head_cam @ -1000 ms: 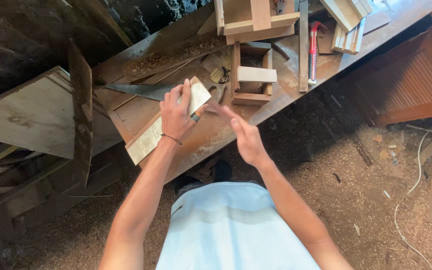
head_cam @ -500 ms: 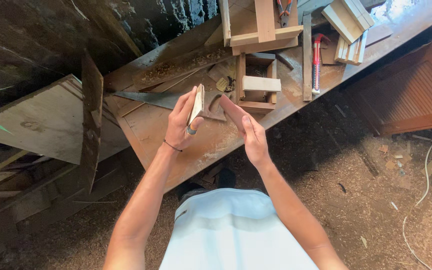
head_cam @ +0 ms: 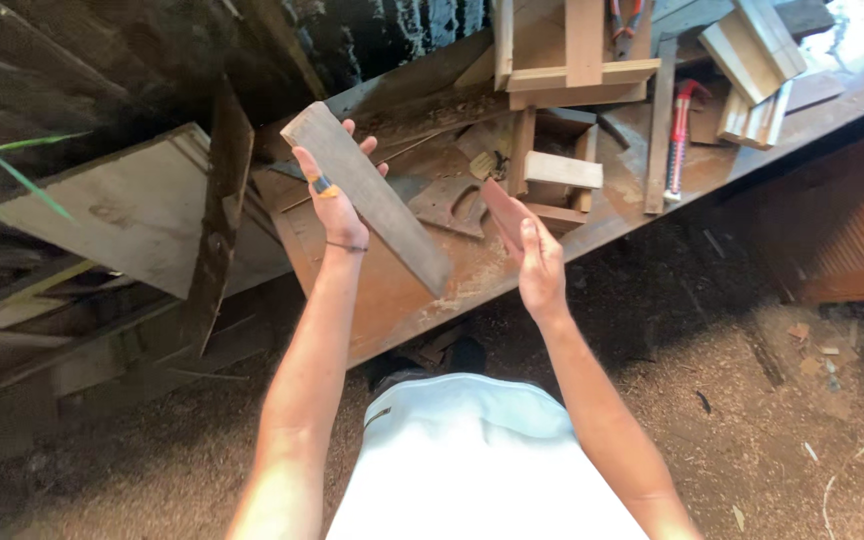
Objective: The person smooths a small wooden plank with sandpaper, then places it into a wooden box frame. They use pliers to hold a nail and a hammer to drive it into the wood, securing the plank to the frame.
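Observation:
My left hand (head_cam: 332,195) grips a flat grey-brown wooden board (head_cam: 372,200) near its upper end, holding it tilted above the workbench (head_cam: 382,290). The board slants down to the right, its lower end just left of my right hand. My right hand (head_cam: 527,245) is held up flat with fingers together and holds nothing, a little apart from the board's lower end. A ring sits on my left thumb and a thin band on my left wrist.
On the bench lie a hand saw (head_cam: 452,200), a small open wooden box frame (head_cam: 557,170), stacked wood strips (head_cam: 577,60), a red-handled tool (head_cam: 680,140) and offcuts (head_cam: 757,70). A large plank (head_cam: 142,210) leans at left. Sawdust covers the floor (head_cam: 752,400).
My left hand has turned and lifted the board, so its broad face now shows and it slants down to the right. My right hand has drawn slightly away from it.

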